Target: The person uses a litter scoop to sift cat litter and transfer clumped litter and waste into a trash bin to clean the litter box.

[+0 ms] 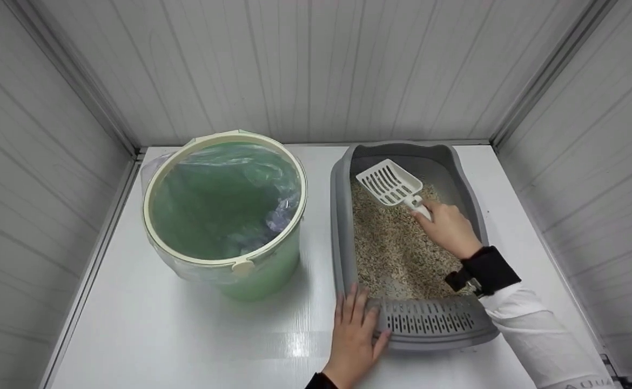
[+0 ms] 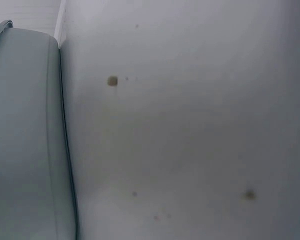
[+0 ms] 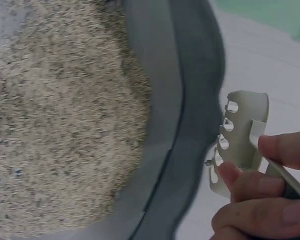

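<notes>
My right hand (image 1: 450, 228) grips the handle of a white slotted litter scoop (image 1: 409, 182), held over the back part of a grey litter box (image 1: 342, 237). Tan pellet litter (image 1: 391, 254) covers the box floor, thinner near the front. In the right wrist view, thumb and fingers (image 3: 262, 212) close round the handle, and a small dark bit clings by the scoop's (image 3: 245, 132) slots. My left hand (image 1: 353, 337) rests on the box's front left corner with fingers spread. The left wrist view shows the box's outer wall (image 2: 25, 135) but no hand.
A green bucket (image 1: 273, 283) with a cream rim and a clear plastic liner stands left of the box, crumpled purplish plastic (image 1: 281, 215) inside. Both stand on a white table (image 1: 148, 324) with small brown specks (image 2: 112, 81). Grey panel walls (image 1: 305, 70) enclose the back and sides.
</notes>
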Demonstrator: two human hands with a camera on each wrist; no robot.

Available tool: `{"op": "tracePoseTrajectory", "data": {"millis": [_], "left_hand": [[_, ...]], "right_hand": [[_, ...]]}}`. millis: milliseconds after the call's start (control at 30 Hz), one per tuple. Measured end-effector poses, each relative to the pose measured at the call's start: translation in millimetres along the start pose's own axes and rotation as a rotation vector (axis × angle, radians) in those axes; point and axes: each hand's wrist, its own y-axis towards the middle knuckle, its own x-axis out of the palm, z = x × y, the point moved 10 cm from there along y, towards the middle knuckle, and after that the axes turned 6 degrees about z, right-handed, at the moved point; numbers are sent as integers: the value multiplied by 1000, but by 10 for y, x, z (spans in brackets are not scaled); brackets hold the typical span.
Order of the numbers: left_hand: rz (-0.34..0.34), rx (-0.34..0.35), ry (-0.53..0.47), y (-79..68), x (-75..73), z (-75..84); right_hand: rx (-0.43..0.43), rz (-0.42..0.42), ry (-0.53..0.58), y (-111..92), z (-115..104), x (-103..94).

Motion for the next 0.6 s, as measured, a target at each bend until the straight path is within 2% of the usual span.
{"op": "tracePoseTrajectory", "data": {"millis": [267, 500, 600], "left_hand": [[-28, -6, 5, -4, 0, 13], [-3, -3, -8, -10, -11, 22], [9, -1, -10, -10, -9, 24]], "right_hand": [[42, -225, -96, -149, 303, 189], [72, -328, -129, -234, 410, 230], [80, -344, -152, -246, 429, 257]]}}
